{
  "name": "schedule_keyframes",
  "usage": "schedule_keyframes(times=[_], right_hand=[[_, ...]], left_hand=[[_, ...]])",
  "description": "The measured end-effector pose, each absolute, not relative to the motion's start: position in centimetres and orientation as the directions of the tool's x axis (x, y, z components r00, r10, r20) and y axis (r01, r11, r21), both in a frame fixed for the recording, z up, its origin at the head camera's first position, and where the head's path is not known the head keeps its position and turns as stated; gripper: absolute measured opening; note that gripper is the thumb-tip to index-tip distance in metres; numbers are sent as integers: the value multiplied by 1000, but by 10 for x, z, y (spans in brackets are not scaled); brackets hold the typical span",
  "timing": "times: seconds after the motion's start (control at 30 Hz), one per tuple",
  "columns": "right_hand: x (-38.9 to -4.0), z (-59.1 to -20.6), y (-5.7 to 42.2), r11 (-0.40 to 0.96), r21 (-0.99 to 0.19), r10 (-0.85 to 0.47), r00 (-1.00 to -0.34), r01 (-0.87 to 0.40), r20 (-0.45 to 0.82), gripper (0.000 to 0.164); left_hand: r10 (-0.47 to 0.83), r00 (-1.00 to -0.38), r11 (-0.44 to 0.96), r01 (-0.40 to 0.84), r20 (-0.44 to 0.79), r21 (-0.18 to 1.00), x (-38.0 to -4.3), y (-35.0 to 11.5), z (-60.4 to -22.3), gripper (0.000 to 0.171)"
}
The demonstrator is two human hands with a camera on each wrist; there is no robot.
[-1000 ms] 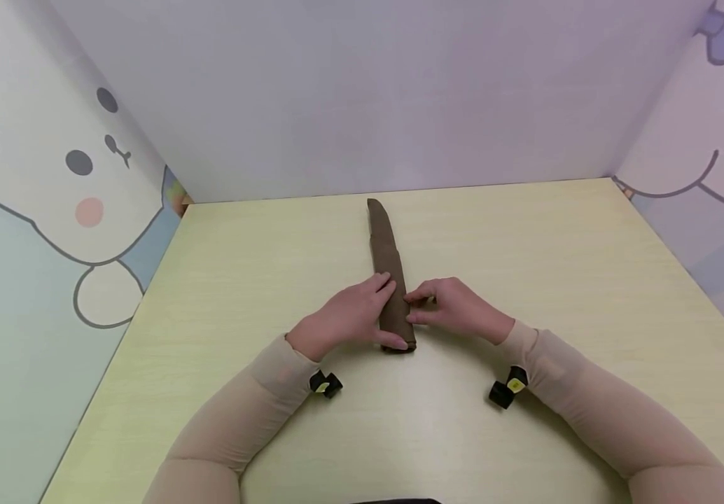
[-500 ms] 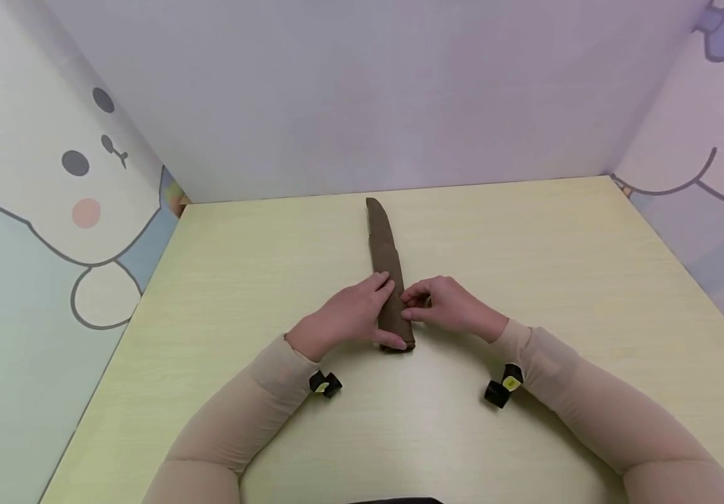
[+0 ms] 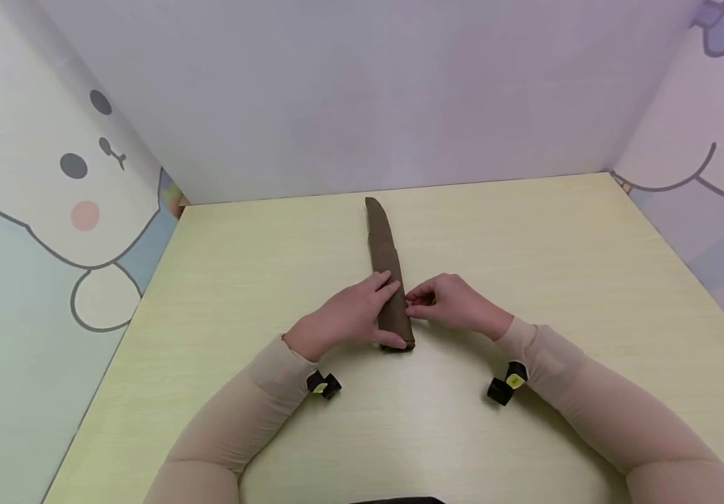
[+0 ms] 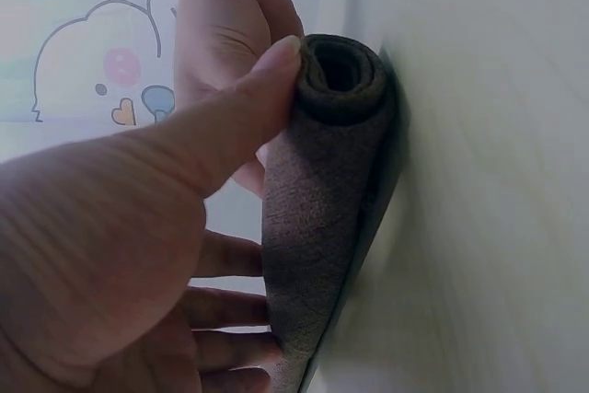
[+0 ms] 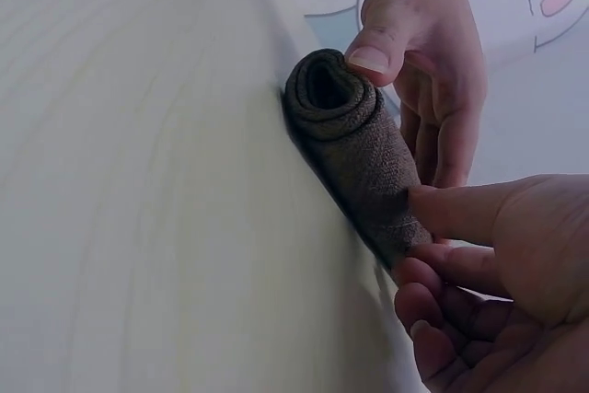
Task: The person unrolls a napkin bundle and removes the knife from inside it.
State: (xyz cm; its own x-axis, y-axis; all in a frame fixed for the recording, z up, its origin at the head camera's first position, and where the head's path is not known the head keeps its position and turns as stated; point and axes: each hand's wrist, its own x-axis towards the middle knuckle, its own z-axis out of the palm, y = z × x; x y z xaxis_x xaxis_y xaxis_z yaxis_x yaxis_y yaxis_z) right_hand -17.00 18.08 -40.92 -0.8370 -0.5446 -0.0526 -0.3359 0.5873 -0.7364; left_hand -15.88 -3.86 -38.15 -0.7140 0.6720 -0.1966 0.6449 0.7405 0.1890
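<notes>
A dark brown towel (image 3: 382,245), rolled into a long tube, lies on the pale wooden table. Its far end tapers to a tip, and both wrist views show the coiled layers of its near end. My left hand (image 3: 352,311) rests over the roll from the left, fingers fairly straight, thumb by the near end. On the roll's right side, my right hand (image 3: 453,304) pinches at the towel between thumb and curled fingers. In the right wrist view the right thumb (image 5: 460,212) lies against the cloth; exactly how much cloth is between the fingers is partly hidden.
Behind the table (image 3: 526,231) stands a plain pale wall (image 3: 368,98). Side panels with cartoon drawings (image 3: 85,217) flank it left and right. A small black wrist camera (image 3: 324,385) hangs under the left sleeve, another black camera (image 3: 505,383) under the right one.
The right hand shifts slightly left along the roll's side, then back right. The left hand stays nearly in place on the roll. The head view drifts a little.
</notes>
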Motion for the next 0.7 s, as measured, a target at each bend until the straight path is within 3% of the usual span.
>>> schedule_keyframes(times=[0.7], right_hand=[[-171, -413, 180, 561, -765, -549, -834, -317, -57, 8]], left_hand=[[671, -715, 741, 648, -196, 175, -159, -38, -382, 109]])
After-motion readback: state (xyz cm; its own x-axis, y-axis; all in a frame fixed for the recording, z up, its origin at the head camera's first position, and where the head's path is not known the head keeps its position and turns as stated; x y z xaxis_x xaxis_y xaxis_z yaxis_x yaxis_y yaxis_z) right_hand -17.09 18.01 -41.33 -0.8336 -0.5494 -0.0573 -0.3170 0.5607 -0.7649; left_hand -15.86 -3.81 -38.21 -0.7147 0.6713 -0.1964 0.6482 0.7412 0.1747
